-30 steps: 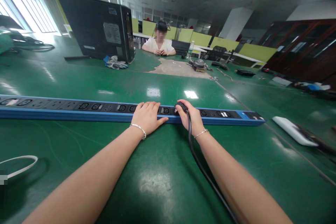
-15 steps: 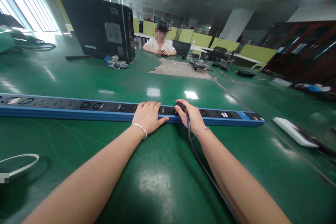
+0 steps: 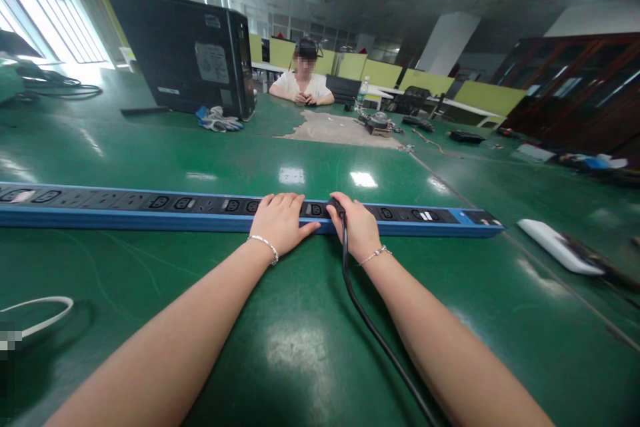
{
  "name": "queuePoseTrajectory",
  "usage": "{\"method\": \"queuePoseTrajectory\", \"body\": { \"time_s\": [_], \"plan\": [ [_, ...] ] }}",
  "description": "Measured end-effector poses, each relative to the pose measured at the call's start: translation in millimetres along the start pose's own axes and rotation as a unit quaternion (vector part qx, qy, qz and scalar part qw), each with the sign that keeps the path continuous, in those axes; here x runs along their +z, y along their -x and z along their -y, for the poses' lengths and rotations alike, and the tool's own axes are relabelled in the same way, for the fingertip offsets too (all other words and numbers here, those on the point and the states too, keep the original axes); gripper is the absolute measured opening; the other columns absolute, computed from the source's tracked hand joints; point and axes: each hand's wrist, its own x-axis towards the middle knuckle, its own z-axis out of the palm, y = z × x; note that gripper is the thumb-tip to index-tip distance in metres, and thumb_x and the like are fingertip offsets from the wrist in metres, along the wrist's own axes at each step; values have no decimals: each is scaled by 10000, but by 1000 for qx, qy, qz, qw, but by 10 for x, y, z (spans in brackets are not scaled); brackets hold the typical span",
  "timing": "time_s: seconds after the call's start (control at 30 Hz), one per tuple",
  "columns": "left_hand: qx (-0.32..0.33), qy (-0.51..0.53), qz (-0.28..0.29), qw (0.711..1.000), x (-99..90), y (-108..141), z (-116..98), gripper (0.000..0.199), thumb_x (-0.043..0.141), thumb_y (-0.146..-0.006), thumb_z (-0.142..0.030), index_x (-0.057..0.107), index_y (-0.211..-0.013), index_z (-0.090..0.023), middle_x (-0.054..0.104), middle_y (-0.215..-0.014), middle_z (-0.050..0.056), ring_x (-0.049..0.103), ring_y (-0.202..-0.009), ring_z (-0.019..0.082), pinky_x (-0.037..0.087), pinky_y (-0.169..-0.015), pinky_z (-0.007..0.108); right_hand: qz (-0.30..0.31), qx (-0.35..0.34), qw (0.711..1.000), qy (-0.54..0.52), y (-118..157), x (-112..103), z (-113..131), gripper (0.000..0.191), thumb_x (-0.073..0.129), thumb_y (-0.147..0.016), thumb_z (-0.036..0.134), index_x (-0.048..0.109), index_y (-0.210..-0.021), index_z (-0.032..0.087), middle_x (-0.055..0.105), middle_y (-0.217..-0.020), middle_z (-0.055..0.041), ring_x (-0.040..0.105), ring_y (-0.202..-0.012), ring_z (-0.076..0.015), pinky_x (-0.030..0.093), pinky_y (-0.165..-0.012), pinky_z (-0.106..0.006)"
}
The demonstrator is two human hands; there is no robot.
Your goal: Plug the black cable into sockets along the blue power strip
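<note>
A long blue power strip with black sockets lies across the green table. My left hand grips it near the middle, fingers over the far edge and thumb along the near side. To the right of that, my right hand is closed around a black plug held at the strip's socket face. How deep the plug sits in a socket is hidden by my fingers. From it a black power cord runs down toward me between my forearms.
A black computer case stands at the back left, with work gloves beside it. Across the table sits a person, hands together. A white device lies at right, a white cable loop at left.
My right hand has shifted slightly left with the plug, and the cord has swung left with it. My left hand keeps its place on the power strip.
</note>
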Motion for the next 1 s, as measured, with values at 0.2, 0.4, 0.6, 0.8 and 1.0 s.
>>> {"method": "queuePoseTrajectory", "body": {
  "time_s": [0.2, 0.4, 0.6, 0.8, 1.0],
  "plan": [
    [-2, 2, 5, 1000, 0, 0, 0, 649, 385, -813, -625, 489, -1254, -160, 561, -1242, 129, 486, -1140, 279, 292, -997, 425, -24, -16, 1000, -8, 94, 87, -20, 306, 420, -907, 316, 563, -1149, 195, 661, -1109, -83, 625, -979, -196, 397, -972, -378],
    [1, -5, 1, 1000, -3, 4, -2, 649, 384, -818, -618, 494, -1248, -145, 565, -1240, 128, 487, -1141, 277, 299, -995, 426, -17, -38, 999, 2, 130, 62, -50, 332, 400, -915, 305, 530, -1195, 180, 633, -1169, -78, 596, -1041, -189, 369, -988, -368],
    [1, -9, -6, 1000, 0, 5, -3, 654, 379, -820, -622, 496, -1244, -138, 568, -1239, 127, 490, -1135, 274, 304, -990, 423, -8, -41, 999, 7, 110, 28, -65, 329, 401, -908, 307, 539, -1179, 181, 657, -1121, -80, 605, -1018, -190, 364, -980, -368],
    [-2, -7, 1, 1000, -8, 6, -8, 637, 373, -822, -619, 494, -1248, -161, 570, -1240, 120, 488, -1144, 271, 302, -992, 424, -8, -41, 999, -1, 129, 32, -34, 337, 400, -898, 290, 536, -1188, 183, 648, -1139, -81, 604, -1018, -193, 366, -984, -374],
    [-3, -13, 8, 1000, -11, 0, -12, 651, 354, -827, -622, 485, -1261, -154, 559, -1252, 127, 482, -1155, 274, 296, -997, 422, -39, -19, 999, -30, 136, 84, -29, 332, 418, -880, 292, 559, -1162, 189, 649, -1131, -76, 601, -1019, -186, 391, -953, -338]
  ]
}}
